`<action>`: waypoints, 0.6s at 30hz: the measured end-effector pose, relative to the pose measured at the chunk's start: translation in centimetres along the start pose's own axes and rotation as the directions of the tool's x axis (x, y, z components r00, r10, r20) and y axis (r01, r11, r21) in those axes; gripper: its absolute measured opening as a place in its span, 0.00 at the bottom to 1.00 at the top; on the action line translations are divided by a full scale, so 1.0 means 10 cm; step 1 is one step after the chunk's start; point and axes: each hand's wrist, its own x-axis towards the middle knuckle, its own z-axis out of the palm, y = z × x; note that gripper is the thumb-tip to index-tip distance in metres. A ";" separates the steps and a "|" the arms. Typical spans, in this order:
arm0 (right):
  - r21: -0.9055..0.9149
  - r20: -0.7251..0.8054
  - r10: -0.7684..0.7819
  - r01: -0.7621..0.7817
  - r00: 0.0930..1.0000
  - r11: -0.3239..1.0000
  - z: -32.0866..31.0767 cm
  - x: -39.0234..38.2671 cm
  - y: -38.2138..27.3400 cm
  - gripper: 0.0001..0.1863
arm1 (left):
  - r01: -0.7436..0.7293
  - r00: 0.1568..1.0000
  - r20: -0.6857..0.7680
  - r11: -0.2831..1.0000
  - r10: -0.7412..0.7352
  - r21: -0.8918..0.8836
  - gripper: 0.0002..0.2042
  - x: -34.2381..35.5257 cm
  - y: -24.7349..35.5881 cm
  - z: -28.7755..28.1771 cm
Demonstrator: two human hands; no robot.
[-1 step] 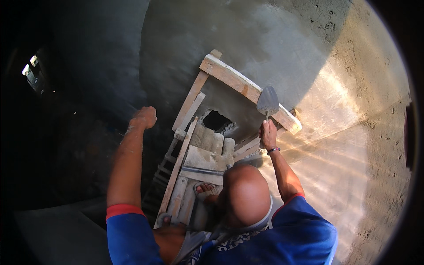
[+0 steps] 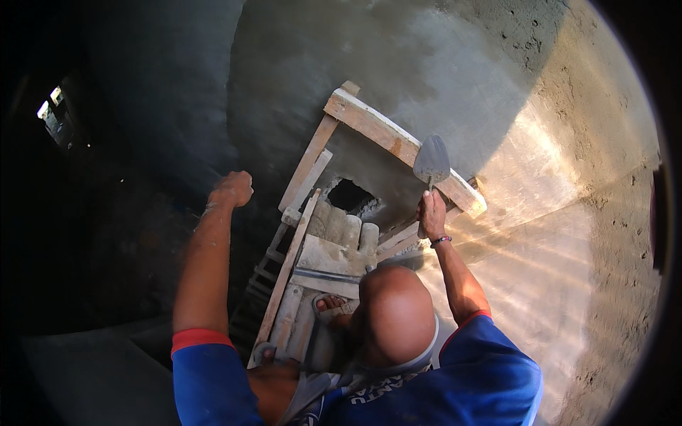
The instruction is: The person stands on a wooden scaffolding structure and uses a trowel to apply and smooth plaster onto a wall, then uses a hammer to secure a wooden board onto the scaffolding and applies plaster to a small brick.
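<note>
A scaffold platform (image 2: pixel 288 309) of round poles carries the person. On the poles there lies a dusty grey board (image 2: pixel 328 253). Along the board's left side runs a long wooden lath (image 2: pixel 285 273). On the person's side of the board are a dark crosswise strip (image 2: pixel 321 274) and a sandalled foot (image 2: pixel 329 303).

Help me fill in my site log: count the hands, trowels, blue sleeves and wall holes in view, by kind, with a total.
Hands: 2 (left hand, right hand)
Trowel: 1
Blue sleeves: 2 (left sleeve, right sleeve)
Wall hole: 1
Total: 6
</note>
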 end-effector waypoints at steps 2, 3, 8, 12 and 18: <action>-0.003 0.021 -0.160 0.160 0.987 0.987 0.12 0.22 -0.09 0.19 | 0.053 0.998 -0.026 0.998 -0.054 -0.030 0.15 -0.04 -0.05 0.04; -0.021 0.036 -0.293 0.294 0.955 0.956 0.15 0.32 -0.12 0.19 | 0.046 0.999 -0.006 0.999 -0.046 -0.022 0.15 -0.06 -0.06 0.06; -0.245 0.056 0.004 0.010 0.998 0.969 0.04 -0.17 0.33 0.20 | 0.004 1.000 -0.018 1.000 -0.005 -0.021 0.14 -0.14 -0.04 -0.04; -0.590 0.098 0.198 -0.104 0.975 0.801 -0.19 -0.94 0.86 0.20 | 0.030 0.996 -0.080 0.995 -0.038 -0.096 0.14 -0.20 0.01 -0.19; 0.016 0.039 -0.027 0.026 0.999 1.000 -0.35 -0.50 0.43 0.20 | 0.041 0.999 -0.008 0.999 -0.041 -0.024 0.15 -0.08 0.02 -0.10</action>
